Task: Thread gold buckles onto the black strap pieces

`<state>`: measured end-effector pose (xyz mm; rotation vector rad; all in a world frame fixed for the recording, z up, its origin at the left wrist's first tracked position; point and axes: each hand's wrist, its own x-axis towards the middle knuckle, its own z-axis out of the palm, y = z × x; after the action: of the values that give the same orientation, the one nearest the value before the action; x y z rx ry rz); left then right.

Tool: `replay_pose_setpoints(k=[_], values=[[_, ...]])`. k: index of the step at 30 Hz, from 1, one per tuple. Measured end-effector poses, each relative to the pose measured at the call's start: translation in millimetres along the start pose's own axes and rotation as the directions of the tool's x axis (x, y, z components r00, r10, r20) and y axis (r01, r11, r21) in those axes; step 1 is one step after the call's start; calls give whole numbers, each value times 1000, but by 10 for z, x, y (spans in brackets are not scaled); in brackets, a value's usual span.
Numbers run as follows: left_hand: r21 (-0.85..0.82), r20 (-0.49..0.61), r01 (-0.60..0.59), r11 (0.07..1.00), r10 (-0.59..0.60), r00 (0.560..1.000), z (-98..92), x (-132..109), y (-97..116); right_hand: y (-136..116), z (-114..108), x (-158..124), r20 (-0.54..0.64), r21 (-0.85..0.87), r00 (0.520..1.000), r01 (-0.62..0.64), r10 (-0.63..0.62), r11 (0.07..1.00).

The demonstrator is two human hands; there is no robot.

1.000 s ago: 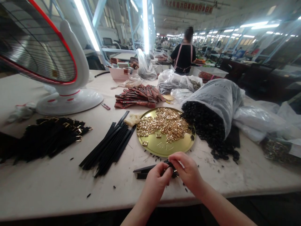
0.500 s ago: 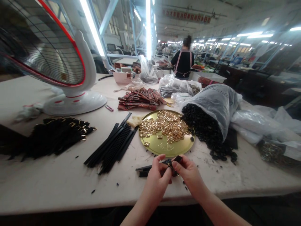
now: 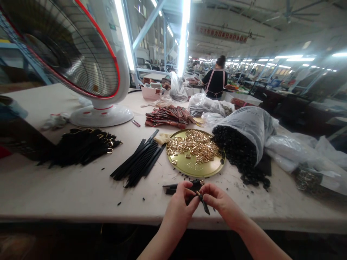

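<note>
I'm watching one narrow black strap [image 3: 206, 208], apparently mid-work.
The left hand [image 3: 182, 202] and right hand [image 3: 220, 200] both pinch it, in front of a round, glossy gold-coloured tray [image 3: 189, 169]. I judge the dark heap of gold-buckled black straps [image 3: 84, 146] done; smooth, flat black strips [image 3: 139, 159] and loose, rectangular gold-coloured metal buckles [image 3: 199, 142] seem left.

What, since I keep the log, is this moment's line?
left hand: pinching strap; right hand: fingertips at strap; tray: beyond hands; buckles: on tray; strips: left of tray
</note>
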<state>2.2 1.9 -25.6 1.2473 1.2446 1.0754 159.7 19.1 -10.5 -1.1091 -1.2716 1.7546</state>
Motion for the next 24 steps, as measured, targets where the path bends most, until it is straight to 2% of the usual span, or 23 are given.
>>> replay_pose_setpoints(k=[4, 13, 16, 19, 24], values=[[51, -4, -30, 998, 30, 1000, -18, -47, -59, 26, -17, -29, 82, -3, 994, -66, 67, 998], [274, 8, -18, 961, 17, 1000, -57, -122, -50, 13, -6, -66, 127, -63, 988, -76, 84, 995], [230, 110, -3, 973, -23, 994, -50, -114, -67, 7, -28, -43, 70, -72, 998, 12, -7, 997], [93, 210, 83, 992, -101, 973, -45, -98, -109, 37, -83, 12, -46, -187, 996, 66, -76, 980], [-42, 221, 157, 987, -144, 965, -21, -57, -199, 162, -158, 95, -183, -440, 964, 95, -192, 893]])
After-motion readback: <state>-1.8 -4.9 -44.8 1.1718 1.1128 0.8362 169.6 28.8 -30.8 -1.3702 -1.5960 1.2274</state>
